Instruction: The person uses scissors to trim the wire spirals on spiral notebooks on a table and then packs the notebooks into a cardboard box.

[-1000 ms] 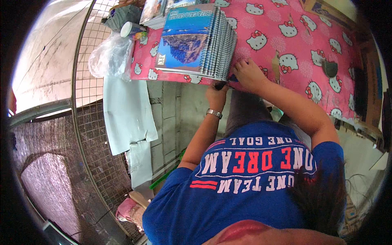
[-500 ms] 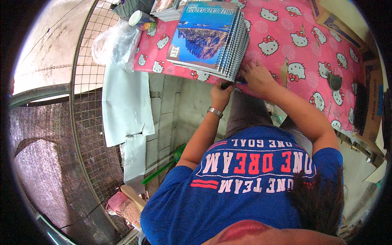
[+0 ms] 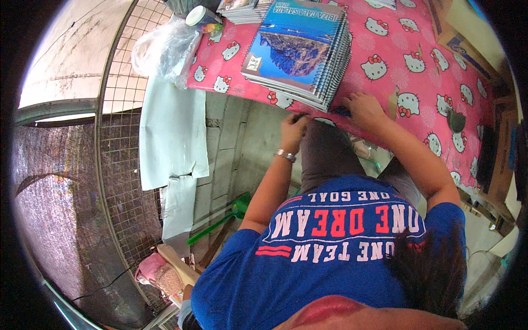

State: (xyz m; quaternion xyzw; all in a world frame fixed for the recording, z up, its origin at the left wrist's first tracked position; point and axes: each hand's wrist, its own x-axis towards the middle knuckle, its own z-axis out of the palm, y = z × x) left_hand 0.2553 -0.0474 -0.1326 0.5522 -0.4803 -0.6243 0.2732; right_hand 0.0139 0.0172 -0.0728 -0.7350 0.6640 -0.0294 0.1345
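A stack of spiral notebooks (image 3: 291, 55) lies near the front edge of the pink table, the top cover showing blue sea and a rocky cliff. Just below the stack's near corner is my left hand (image 3: 292, 135), its fingers bent together around a small dark thing I cannot make out. My right hand (image 3: 367, 113) is at the table edge, right of the stack. Its curled fingers are against a small dark blue thing (image 3: 341, 110) beside the coil bindings, too hidden to name.
A pink patterned cloth (image 3: 385, 88) covers the table. Near its far left are a clear plastic bag (image 3: 168, 52), a white-lidded tub (image 3: 202, 17) and more notebooks (image 3: 242, 12). Cardboard boxes (image 3: 467, 49) line the right side. A wire mesh (image 3: 118, 137) stands to the left.
My left hand has drawn slightly down and away from the notebooks' corner. The view has shifted, so the table and stack appear further right. My right hand stays by the stack.
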